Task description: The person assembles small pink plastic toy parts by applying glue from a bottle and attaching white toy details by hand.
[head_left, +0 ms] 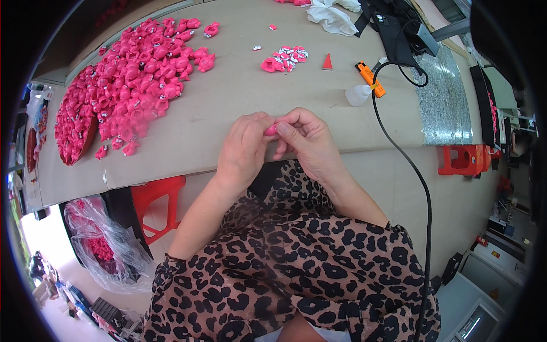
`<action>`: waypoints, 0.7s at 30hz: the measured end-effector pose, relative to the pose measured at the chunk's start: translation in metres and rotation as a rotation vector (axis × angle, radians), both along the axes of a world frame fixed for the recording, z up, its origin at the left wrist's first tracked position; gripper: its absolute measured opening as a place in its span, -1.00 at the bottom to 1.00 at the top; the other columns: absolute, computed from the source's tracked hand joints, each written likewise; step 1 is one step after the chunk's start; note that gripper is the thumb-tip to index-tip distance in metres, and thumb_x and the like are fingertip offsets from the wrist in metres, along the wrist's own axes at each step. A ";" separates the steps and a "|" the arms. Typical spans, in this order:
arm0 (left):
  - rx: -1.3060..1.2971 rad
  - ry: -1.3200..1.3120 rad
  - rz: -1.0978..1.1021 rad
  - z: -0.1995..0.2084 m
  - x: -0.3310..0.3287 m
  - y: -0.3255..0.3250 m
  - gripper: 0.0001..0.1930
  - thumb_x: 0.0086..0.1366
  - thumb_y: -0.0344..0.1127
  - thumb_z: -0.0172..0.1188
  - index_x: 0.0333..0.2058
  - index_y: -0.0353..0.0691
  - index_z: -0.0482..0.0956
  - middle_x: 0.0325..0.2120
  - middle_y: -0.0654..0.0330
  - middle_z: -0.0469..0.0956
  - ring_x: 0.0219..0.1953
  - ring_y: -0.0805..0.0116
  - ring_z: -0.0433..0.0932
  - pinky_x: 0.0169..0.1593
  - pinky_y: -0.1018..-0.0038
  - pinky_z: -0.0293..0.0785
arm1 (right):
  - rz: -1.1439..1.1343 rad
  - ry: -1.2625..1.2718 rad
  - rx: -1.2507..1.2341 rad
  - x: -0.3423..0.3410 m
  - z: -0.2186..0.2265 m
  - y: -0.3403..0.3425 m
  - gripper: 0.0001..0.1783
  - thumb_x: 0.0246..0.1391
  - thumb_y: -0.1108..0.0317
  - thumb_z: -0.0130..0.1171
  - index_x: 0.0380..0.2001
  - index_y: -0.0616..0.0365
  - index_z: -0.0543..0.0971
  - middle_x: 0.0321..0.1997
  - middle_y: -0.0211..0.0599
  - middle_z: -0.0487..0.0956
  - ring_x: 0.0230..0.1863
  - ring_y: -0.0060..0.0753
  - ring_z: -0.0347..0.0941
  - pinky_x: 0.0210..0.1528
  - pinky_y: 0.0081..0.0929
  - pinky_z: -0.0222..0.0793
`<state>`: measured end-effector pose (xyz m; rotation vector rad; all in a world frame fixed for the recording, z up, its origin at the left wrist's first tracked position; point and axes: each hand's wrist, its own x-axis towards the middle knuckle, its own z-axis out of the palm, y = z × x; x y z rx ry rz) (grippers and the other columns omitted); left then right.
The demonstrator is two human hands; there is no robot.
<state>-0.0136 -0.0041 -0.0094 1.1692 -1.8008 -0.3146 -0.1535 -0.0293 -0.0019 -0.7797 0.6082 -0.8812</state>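
Above the near edge of the table (228, 91), my left hand (244, 142) and my right hand (310, 139) meet, fingertips pinched on one small pink plastic piece (271, 130). Most of that piece is hidden by the fingers. Farther out lies a little cluster of pink-and-white pieces (293, 57), with a rounded hollow pink figure (272, 65) at its left side. A big heap of similar pink figures (137, 68) covers the table's left part. To the right of the cluster is a small red triangular piece (327, 61).
A small white translucent bottle (358, 96) stands right of my hands, beside an orange utility knife (371, 78). A black cable (419, 171) hangs down on the right. White cloth (333, 17) lies at the back. Below left are a red stool (162, 205) and a plastic-lined bin (108, 245).
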 end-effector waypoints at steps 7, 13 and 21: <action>0.359 0.451 -0.039 0.009 0.001 0.001 -0.71 -0.05 -0.59 0.09 -0.27 -0.32 0.33 -0.34 0.03 0.42 -0.29 0.22 0.44 -0.23 0.43 0.38 | 0.003 -0.007 0.081 0.002 0.012 0.002 -0.85 0.05 0.37 -0.05 -0.42 0.26 0.36 -0.47 -0.27 0.46 -0.63 -0.61 0.39 -0.58 -0.65 0.41; 0.393 0.291 -0.216 0.015 0.016 -0.001 -0.69 0.02 -0.59 0.01 -0.19 -0.29 0.36 -0.23 0.07 0.41 -0.20 0.26 0.43 -0.15 0.47 0.36 | -0.001 -0.029 0.136 -0.002 0.013 0.012 -0.83 0.07 0.35 -0.09 -0.37 0.26 0.32 -0.46 -0.24 0.45 -0.64 -0.55 0.40 -0.59 -0.61 0.42; 0.353 0.314 -0.312 0.017 0.015 0.000 -0.62 0.03 -0.63 -0.07 -0.12 -0.24 0.36 -0.13 0.09 0.37 -0.11 0.24 0.38 -0.08 0.46 0.32 | 0.016 0.002 0.030 -0.004 0.014 0.020 -0.85 0.06 0.40 -0.09 -0.34 0.27 0.29 -0.40 -0.17 0.45 -0.64 -0.51 0.40 -0.57 -0.58 0.44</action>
